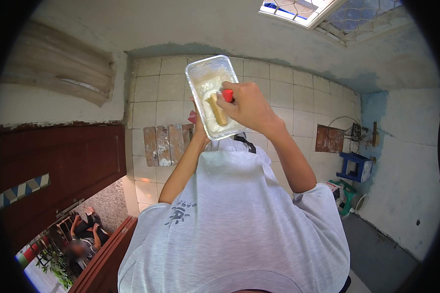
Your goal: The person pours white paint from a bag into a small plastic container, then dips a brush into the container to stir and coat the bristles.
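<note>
A long pale tub (pixel 196 78) with rounded corners is held out in front of my chest, with white paint (pixel 209 117) wet on its bottom and smears up its walls. My left hand (pixel 198 128) grips the tub's left side and is partly hidden by it. Over the tub's right edge, my right hand (pixel 244 103) is closed round a paintbrush (pixel 217 110). The brush's yellowish bristles point down into the paint, and a red handle shows at my fist. A small red piece (pixel 192 116) shows beside my left fingers; I cannot tell what it is.
A paint-spotted wooden slatted piece (pixel 164 145) lies on the tiled floor (pixel 283 78). At the right wall are a blue stool (pixel 355 167), a green-and-white item (pixel 346 196) and cables. At left, a brown door (pixel 58 180) stands by an opening where a person (pixel 88 239) sits outside.
</note>
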`<state>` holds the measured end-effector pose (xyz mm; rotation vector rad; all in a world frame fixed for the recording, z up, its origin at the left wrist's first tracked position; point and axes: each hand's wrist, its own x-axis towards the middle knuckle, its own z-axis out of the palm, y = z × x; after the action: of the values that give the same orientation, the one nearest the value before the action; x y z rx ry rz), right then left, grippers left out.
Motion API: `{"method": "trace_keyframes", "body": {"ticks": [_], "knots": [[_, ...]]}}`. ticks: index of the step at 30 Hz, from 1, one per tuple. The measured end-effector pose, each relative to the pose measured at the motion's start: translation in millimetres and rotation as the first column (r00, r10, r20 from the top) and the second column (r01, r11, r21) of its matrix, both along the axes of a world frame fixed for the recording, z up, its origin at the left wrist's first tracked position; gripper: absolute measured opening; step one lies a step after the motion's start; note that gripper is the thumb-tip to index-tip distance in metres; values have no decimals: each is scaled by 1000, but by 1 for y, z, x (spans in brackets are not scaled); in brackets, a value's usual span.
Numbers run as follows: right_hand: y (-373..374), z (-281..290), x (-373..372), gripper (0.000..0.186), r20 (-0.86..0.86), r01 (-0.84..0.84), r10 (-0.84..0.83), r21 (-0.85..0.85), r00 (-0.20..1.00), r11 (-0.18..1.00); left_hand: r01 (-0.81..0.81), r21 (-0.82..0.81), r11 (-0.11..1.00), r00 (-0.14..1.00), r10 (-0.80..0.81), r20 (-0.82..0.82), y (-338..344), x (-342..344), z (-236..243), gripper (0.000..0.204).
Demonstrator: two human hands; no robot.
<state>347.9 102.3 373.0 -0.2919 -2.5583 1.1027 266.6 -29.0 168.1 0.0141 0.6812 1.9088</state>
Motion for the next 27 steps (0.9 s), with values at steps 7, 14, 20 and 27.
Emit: {"method": "trace_keyframes", "body": {"ticks": [7,14,20,27], "knots": [[3,-10,-8,27,-90,123,-115,88,989,988,78,-94,993,996,-82,-42,13,13,33,102],[13,-3,6,27,83,44,-46,27,995,999,53,19,998,999,-53,-8,-1,3,1,104],[-5,-14,-7,27,-66,81,-77,48,995,996,52,-154,987,993,-67,-95,7,15,38,105],[11,-14,8,27,26,47,-48,50,999,998,29,-86,996,998,-34,-60,-3,17,30,105]]}}
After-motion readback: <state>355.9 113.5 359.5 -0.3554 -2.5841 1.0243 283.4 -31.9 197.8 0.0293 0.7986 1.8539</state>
